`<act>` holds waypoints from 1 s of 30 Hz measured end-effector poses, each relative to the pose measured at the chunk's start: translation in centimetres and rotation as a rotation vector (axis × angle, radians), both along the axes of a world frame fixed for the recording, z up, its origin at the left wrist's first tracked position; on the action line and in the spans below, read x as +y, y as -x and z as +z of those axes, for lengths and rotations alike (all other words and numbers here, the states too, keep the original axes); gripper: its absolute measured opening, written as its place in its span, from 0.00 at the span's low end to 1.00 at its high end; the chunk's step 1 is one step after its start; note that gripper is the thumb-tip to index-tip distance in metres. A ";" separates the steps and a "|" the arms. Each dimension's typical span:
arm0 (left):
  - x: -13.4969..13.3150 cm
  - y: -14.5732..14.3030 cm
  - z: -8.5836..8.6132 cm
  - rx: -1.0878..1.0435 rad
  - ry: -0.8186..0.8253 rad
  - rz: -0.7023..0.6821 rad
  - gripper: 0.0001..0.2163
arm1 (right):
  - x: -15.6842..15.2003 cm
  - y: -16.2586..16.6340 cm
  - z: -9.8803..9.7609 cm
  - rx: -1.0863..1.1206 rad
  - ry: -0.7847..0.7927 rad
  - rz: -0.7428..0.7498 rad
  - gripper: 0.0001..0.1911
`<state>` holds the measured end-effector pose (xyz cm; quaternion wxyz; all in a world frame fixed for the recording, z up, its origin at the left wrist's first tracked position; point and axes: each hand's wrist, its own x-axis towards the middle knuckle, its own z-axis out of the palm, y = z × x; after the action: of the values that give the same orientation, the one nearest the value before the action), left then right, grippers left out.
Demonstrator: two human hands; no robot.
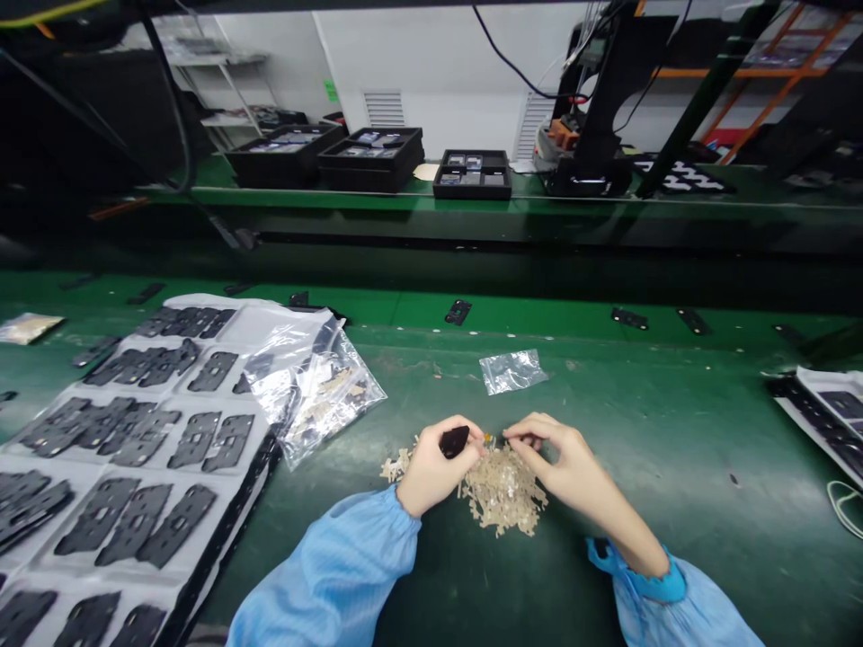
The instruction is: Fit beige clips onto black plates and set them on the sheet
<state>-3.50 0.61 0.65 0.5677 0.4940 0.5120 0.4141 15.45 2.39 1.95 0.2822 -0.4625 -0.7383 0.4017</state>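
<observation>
My left hand [431, 467] is closed around a small black part [454, 440], held just above the green bench. My right hand [563, 463] pinches something tiny at its fingertips, right beside the left hand's thumb. Under and between both hands lies a heap of several small beige pieces [502, 490]. Both arms wear light blue sleeves.
A white tray [266, 325] with several rows of flat black parts fills the left. Clear plastic bags [316, 395] lie on its right edge, a small empty bag [512, 370] farther back. Black trays [472, 175] and a machine [586, 135] stand on the rear shelf.
</observation>
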 end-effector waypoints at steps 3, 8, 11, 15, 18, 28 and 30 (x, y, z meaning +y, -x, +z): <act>-0.1 -0.2 0.0 -0.011 0.012 -0.024 0.03 | 0.0 0.8 0.0 0.192 0.160 -0.045 0.08; -0.4 -0.4 0.1 -0.016 0.012 -0.056 0.02 | -0.3 1.7 -0.4 0.365 0.335 -0.041 0.10; -0.4 -0.5 0.2 0.059 -0.034 -0.026 0.03 | -0.4 1.8 -0.6 0.402 0.357 -0.070 0.10; -0.6 -0.4 0.2 0.265 -0.277 0.061 0.03 | -0.5 2.0 -0.6 0.426 0.353 -0.107 0.11; -0.8 -0.5 0.0 0.314 -0.321 0.045 0.04 | -0.7 2.2 -0.5 0.393 0.323 -0.092 0.10; -1.3 -0.7 -0.4 0.410 -0.388 -0.030 0.06 | -1.0 1.5 -0.2 0.081 -0.073 0.126 0.09; -1.3 -0.8 -0.3 0.419 -0.392 -0.033 0.06 | -1.0 1.6 -0.3 0.090 -0.062 0.132 0.09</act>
<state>-2.74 -0.72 0.37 0.3497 0.6776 0.5202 0.3847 13.87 1.36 1.65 0.3023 -0.3851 -0.7659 0.4168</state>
